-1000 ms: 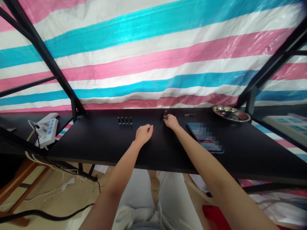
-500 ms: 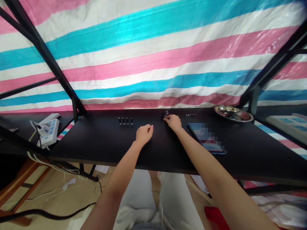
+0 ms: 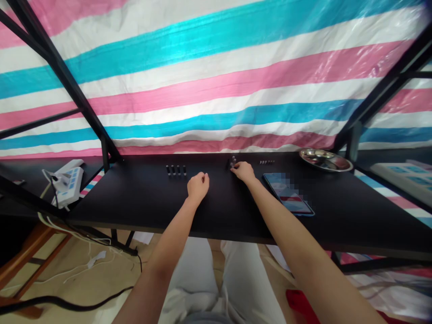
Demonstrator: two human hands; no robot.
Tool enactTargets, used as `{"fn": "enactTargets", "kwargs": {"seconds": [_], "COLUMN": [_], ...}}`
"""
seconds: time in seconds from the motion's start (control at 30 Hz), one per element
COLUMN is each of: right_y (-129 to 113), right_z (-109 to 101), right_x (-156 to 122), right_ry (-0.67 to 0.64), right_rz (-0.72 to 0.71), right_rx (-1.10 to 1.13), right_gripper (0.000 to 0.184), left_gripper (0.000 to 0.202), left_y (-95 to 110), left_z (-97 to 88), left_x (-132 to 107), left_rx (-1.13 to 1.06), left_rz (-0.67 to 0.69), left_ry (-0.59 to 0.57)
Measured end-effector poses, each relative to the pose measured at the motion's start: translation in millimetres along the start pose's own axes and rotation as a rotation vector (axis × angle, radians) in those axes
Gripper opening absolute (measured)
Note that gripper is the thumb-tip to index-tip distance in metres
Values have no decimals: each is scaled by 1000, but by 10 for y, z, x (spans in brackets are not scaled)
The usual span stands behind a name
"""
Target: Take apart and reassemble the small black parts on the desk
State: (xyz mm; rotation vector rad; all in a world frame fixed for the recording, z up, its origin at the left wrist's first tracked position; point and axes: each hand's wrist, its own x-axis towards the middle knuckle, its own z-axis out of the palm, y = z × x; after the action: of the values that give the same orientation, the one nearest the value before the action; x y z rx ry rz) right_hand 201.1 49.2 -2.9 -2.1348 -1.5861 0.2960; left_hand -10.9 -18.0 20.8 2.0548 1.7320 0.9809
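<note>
My right hand [image 3: 244, 172] reaches over the black table, with thumb and fingers pinched at a small cluster of dark and greyish pieces [image 3: 233, 159]. What lies between its fingertips is too small to make out. My left hand [image 3: 198, 185] is closed just above the table, nearer to me, and its curled fingers hide anything inside. Left of it, several small dark cylinders with pale ends [image 3: 178, 170] stand in a row. Beyond my right hand lies a row of tiny shiny pieces [image 3: 266, 162].
A smartphone [image 3: 286, 193] lies right of my right forearm. A round divided metal tray [image 3: 340, 164] stands at the back right. Black metal posts [image 3: 84, 105] rise at both sides before a striped sheet [image 3: 209, 85]. A white power strip [image 3: 71, 184] is at the left.
My left hand has shifted slightly to the left and away from me. My right hand stays pinched at the same cluster, and the view has moved a little.
</note>
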Motion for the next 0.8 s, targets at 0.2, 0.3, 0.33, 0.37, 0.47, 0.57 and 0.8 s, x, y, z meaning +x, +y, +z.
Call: {"fn": "enactTargets", "kwargs": {"seconds": [0.2, 0.3, 0.33, 0.37, 0.47, 0.57, 0.8], "right_y": [-40, -52, -53, -52, -43, -49, -122], "right_z": [-29, -28, -26, -24, -21, -21, 4], "right_x": [-138, -271, -315, -357, -461, -550, -710], "right_ry": [22, 50, 60, 69, 111, 147, 137], "right_rz": [62, 110, 110, 97, 8, -125, -369], "right_rx": [17, 31, 33, 39, 92, 170, 333], "right_gripper": [27, 20, 19, 19, 20, 23, 27], "left_gripper": [15, 36, 41, 45, 51, 54, 33], "left_y": [1, -34, -50, -66, -111, -146, -253], "left_z": [-80, -127, -141, -152, -166, -146, -86], "left_x": [30, 60, 72, 85, 125, 165, 214], "left_rx": [-64, -106, -111, -111, -75, 9, 55], "left_rz": [-130, -191, -212, -231, -283, -315, -302], "left_ry": [66, 133, 151, 160, 146, 121, 129]}}
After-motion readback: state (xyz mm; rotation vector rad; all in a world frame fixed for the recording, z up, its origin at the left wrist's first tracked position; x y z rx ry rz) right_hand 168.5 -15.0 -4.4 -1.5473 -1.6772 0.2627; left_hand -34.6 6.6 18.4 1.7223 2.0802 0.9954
